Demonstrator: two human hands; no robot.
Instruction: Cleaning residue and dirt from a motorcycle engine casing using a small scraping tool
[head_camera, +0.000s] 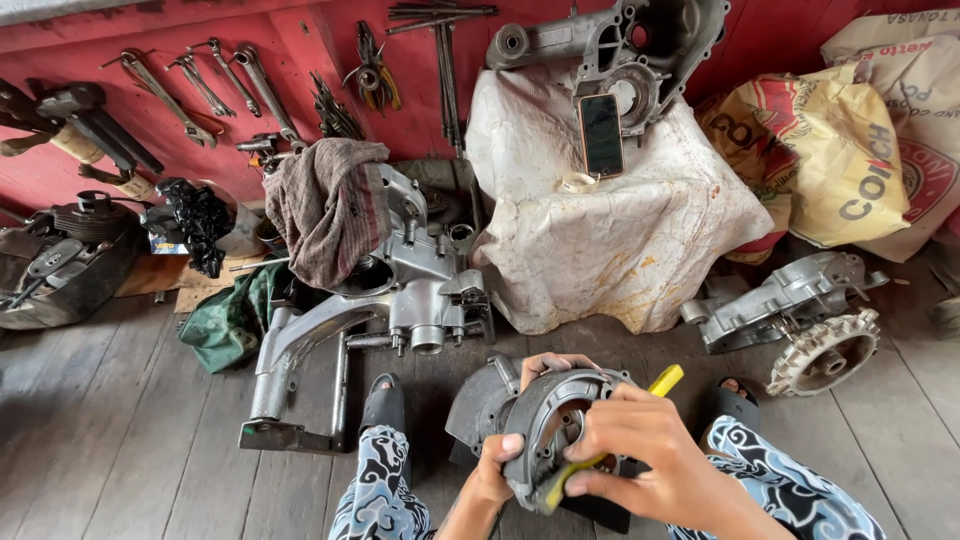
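**Scrubbing a metal engine cover with a yellow brush**

Sitting low on a plank floor, a person braces a round engine cover (560, 430) at six o'clock. Left hand (495, 470) — fingers curled around its rim. Right hand (640, 450) pinches a yellow brush (610, 455) against it. Steady rim grip and short strokes would likely serve best.

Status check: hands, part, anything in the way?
Left hand grips round metal cover. Right hand works yellow-handled tool on it. Engine casing beyond, apart.

Engine casing (400, 270) ahead; bare floorboards (120, 430) leftward
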